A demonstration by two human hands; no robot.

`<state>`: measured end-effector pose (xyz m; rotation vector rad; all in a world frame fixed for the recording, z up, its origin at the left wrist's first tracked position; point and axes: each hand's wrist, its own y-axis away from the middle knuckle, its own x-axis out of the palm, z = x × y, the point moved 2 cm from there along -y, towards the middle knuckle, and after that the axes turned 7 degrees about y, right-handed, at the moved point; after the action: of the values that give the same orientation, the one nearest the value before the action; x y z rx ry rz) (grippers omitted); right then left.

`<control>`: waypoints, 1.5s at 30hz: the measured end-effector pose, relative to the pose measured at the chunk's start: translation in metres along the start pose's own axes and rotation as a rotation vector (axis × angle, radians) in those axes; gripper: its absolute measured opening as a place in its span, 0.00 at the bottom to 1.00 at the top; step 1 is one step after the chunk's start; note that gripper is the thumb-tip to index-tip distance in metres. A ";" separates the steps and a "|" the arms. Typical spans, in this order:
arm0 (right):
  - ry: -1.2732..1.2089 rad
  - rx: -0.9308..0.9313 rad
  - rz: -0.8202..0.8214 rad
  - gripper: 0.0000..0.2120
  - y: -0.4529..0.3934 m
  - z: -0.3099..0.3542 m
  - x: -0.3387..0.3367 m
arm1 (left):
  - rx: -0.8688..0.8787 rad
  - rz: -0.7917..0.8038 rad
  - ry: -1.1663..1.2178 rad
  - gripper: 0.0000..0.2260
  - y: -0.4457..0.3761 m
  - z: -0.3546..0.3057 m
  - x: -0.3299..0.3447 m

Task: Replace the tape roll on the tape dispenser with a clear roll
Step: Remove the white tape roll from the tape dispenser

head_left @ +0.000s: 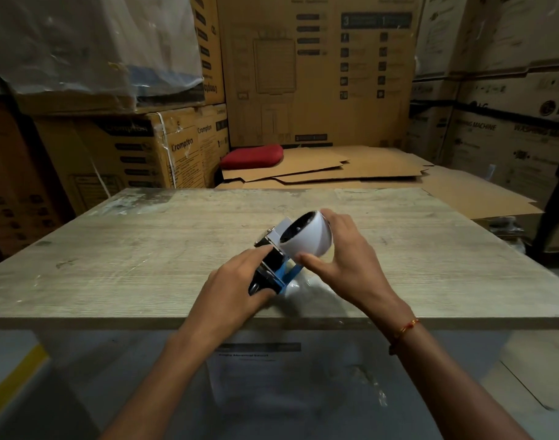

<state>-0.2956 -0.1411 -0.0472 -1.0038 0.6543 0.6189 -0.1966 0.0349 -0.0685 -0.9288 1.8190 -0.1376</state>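
Observation:
A black and blue tape dispenser (pixel 273 269) lies on the wooden table (pixel 144 249) near its front edge. My left hand (pixel 236 289) grips the dispenser's handle end and presses it down. My right hand (pixel 344 258) holds a whitish tape roll (pixel 308 238) between thumb and fingers, tilted, at the dispenser's far end. I cannot tell whether the roll sits on the dispenser's hub or just above it. A pale patch, perhaps another roll (pixel 298 285), shows under my right wrist, mostly hidden.
Flattened cardboard sheets (pixel 351 169) and a red cushion (pixel 252 156) lie behind the table. Stacked cartons (pixel 163 147) wall in the left, back and right. A printed paper sheet (pixel 256 360) hangs below the table's front edge.

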 end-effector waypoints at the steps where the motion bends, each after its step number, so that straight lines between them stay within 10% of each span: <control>1: -0.005 0.042 0.035 0.45 0.003 -0.004 0.004 | 0.002 0.017 -0.063 0.34 -0.001 0.002 -0.001; 15: -0.280 0.170 0.338 0.38 0.010 -0.014 0.031 | -0.037 0.037 -0.451 0.34 -0.022 0.035 -0.018; 19: -0.389 0.165 0.355 0.32 0.006 -0.011 0.036 | 0.045 -0.201 -0.197 0.15 -0.011 0.007 -0.011; 23: -0.465 0.201 0.422 0.21 0.000 -0.014 0.037 | -0.198 -0.037 0.225 0.13 -0.012 0.008 0.014; 31: -0.611 0.288 0.480 0.08 -0.004 -0.018 0.030 | -0.415 -0.018 0.147 0.15 -0.028 0.018 0.009; 39: -0.466 0.286 0.321 0.04 -0.006 -0.007 0.039 | -0.370 -0.117 0.032 0.09 -0.029 0.008 0.012; 45: -0.570 0.138 0.379 0.17 0.009 -0.017 0.032 | -0.048 -0.025 0.405 0.14 -0.002 0.028 0.012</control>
<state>-0.2844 -0.1476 -0.0827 -0.5319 0.3700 1.1242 -0.1735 0.0348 -0.0888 -1.0113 2.1892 -0.3178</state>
